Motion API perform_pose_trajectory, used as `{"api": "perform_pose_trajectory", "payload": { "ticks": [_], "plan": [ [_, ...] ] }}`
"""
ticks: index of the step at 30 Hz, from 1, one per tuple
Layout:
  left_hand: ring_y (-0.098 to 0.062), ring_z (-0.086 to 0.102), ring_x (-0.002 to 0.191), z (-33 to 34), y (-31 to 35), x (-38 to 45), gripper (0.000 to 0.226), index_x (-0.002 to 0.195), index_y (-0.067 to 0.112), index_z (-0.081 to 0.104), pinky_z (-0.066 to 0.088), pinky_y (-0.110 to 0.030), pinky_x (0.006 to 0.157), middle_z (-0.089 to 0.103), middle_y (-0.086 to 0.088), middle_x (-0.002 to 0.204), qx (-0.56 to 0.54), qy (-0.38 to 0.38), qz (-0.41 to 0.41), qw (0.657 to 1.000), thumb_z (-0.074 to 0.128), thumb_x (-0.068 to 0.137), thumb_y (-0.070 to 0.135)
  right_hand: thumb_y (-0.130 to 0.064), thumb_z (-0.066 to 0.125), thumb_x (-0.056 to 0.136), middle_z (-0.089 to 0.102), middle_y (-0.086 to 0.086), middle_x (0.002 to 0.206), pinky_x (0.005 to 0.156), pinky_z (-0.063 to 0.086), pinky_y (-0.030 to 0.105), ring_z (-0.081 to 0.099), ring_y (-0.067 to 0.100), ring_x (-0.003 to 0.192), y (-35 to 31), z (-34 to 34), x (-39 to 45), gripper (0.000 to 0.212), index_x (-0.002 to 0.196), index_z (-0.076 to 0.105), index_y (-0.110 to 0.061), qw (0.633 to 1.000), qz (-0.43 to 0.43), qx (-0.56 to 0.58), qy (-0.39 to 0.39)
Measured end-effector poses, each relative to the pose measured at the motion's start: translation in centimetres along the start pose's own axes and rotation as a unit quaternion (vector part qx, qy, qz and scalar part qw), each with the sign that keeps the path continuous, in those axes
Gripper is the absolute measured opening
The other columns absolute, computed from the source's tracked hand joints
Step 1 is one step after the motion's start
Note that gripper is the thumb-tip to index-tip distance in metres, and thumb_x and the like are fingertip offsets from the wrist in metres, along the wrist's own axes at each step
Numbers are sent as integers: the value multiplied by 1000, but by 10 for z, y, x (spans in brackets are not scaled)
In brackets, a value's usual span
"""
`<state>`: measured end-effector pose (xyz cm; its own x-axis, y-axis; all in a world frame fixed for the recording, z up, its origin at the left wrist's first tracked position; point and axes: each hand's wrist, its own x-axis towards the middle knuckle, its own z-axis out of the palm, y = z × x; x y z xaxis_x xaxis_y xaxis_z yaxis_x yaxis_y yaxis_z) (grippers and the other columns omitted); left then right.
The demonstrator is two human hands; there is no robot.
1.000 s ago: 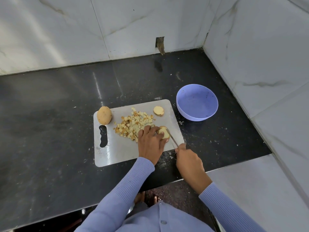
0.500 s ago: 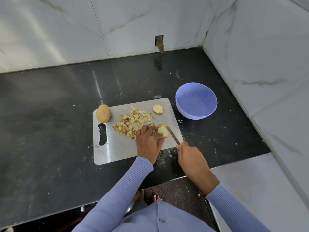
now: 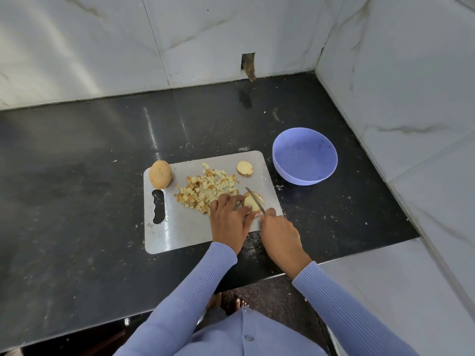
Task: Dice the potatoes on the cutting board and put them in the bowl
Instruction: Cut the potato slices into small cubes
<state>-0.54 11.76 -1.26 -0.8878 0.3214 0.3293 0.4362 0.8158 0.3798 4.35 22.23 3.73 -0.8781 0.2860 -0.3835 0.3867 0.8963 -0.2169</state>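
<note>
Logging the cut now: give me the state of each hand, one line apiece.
Left hand: closed, fingers holding the potato piece down on the cutting board.
Right hand: closed, gripping the knife, blade on the piece.

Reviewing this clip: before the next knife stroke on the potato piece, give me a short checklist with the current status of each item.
1. Potato piece steadied on the cutting board by the left hand: ok.
2. Knife gripped by the right hand, blade laid across the piece: ok.
3. Left fingertips clear of the blade: cannot tell; they sit very close to it.
4. Diced pile out of the blade's path, on the board's middle: ok.
5. Bowl within reach, right of the board, holding no dice yet: ok.
6. Whole potato and cut slice waiting on the board: ok.
</note>
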Motion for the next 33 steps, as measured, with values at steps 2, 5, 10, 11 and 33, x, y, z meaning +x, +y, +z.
{"api": "perform_pose_trajectory", "payload": {
  "ticks": [2, 5, 10, 11, 33],
  "plan": [
    [-27, 58, 90, 0, 1, 0, 15, 74, 18, 76, 29, -36, 74, 71, -1, 94, 4, -1, -2, 1000, 82, 70, 31, -25, 27, 105, 61, 11, 99, 67, 42, 33, 63, 26, 90, 4, 2, -5, 24, 116, 41, -9, 1000, 5, -2, -11],
    [-27, 57, 91, -1, 0, 0, 15, 73, 18, 76, 29, -36, 73, 70, -2, 94, 0, -2, -2, 1000, 80, 71, 32, -29, 24, 105, 58, 5, 91, 67, 41, 29, 60, 20, 83, 20, 8, -23, 27, 116, 41, -11, 1000, 18, -2, -24],
    [-26, 55, 92, 0, -1, 0, 14, 74, 18, 76, 29, -35, 74, 70, -1, 95, -2, 0, -1, 1000, 81, 71, 31, -33, 25, 105, 61, 1, 94, 69, 45, 25, 62, 14, 85, 38, 15, -48, 25, 117, 39, -15, 999, 21, -15, -43],
    [-27, 55, 92, 0, 0, 0, 13, 74, 18, 76, 29, -35, 74, 70, -2, 96, -4, 2, 0, 1000, 81, 70, 30, -33, 25, 105, 61, 1, 94, 69, 45, 25, 62, 14, 84, 38, 14, -47, 26, 116, 40, -15, 999, 21, -10, -42],
    [-27, 57, 86, -4, 0, -3, 12, 72, 19, 76, 29, -35, 72, 72, 0, 92, -22, 13, -12, 1000, 84, 67, 25, -27, 28, 104, 61, 11, 99, 63, 41, 31, 62, 25, 87, 0, 1, -5, 27, 116, 44, -8, 1000, -11, 4, 12]
  ]
}}
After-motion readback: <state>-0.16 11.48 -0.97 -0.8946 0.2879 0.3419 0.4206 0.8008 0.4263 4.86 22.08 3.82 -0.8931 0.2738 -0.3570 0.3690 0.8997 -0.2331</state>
